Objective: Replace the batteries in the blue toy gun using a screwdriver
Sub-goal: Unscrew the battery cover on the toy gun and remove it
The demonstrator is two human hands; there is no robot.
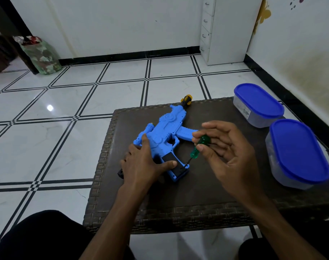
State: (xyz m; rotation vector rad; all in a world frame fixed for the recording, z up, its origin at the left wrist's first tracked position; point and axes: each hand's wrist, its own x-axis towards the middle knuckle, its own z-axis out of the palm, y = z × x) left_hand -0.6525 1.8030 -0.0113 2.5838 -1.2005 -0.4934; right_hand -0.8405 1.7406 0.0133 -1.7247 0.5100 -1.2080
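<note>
While the black battery cover (172, 162) on the grip of the blue plastic toy gun (162, 136) is seen in place, the task is judged to be at an early stage: the screw is being worked, and opening, swapping batteries and closing are left. The gun is laid flat on the dark woven-edged table (178, 207). It is pinned down by the left hand (141, 164), fingers flat and thumb laid across the cover. The green translucent-handled screwdriver (198, 147) is pinched at its handle by the thumb and fingertips of the right hand (229, 154), remaining fingers loosely spread, its tip set at the cover's lower edge.
</note>
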